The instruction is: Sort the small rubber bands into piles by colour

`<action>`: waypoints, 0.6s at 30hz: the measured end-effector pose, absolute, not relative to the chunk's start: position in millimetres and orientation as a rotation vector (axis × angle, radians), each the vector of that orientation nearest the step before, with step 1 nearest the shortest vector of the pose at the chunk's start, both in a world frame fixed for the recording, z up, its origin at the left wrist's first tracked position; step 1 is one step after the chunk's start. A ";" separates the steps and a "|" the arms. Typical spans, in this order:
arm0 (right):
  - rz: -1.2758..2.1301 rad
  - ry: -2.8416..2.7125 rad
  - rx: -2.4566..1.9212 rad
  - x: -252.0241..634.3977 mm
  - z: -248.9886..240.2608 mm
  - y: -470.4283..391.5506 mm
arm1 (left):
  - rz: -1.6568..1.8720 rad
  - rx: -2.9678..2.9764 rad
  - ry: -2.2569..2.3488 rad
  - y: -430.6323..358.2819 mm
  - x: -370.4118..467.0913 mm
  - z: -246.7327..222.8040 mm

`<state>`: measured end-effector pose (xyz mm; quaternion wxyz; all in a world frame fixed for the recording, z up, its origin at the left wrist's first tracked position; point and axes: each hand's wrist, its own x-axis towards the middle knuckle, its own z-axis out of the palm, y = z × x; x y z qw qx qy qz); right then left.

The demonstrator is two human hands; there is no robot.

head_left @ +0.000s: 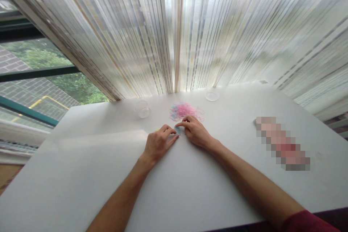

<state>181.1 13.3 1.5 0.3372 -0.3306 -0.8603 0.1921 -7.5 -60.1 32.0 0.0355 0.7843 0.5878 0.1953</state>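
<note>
A small bunch of light-blue strands [177,130], banded like thin rubber bands laid side by side, lies between my two hands on the white table [174,188]. My left hand [160,141] has its thumb and forefinger closed about the bunch's left and near edges. From the right, my right hand [195,132] reaches its stretched forefinger to the top of the bunch, its other fingers curled. Just beyond my hands sits a loose pile of pink, blue and pale rubber bands [185,110]. A speck of yellow [157,129] shows beside my left hand.
A clear plastic cup [143,109] stands behind my left hand. To the right of the pile lies a clear round lid [211,96]. A long blurred-out object [282,145] rests farther right. Striped curtains [174,36] hang along the table's far edge.
</note>
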 end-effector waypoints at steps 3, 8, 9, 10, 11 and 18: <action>0.507 -2.217 -0.857 181.3 1.1 13.4 | 0.625 2.420 1.801 -60.6 -8.0 32.5; 0.544 -2.170 -0.833 181.5 -0.1 14.5 | 0.712 2.427 1.811 -60.5 -11.0 36.1; 0.550 -2.154 -0.832 181.5 -0.1 14.9 | 0.732 2.425 1.817 -60.1 -11.8 37.5; 0.556 -2.132 -0.832 181.5 0.1 15.3 | 0.750 2.420 1.826 -59.4 -12.7 39.1; 0.564 -2.104 -0.834 181.5 0.6 15.7 | 0.764 2.409 1.838 -58.3 -13.9 41.1; 0.599 -1.702 -0.903 187.5 12.2 17.9 | 0.693 2.307 1.835 -33.7 -27.0 63.2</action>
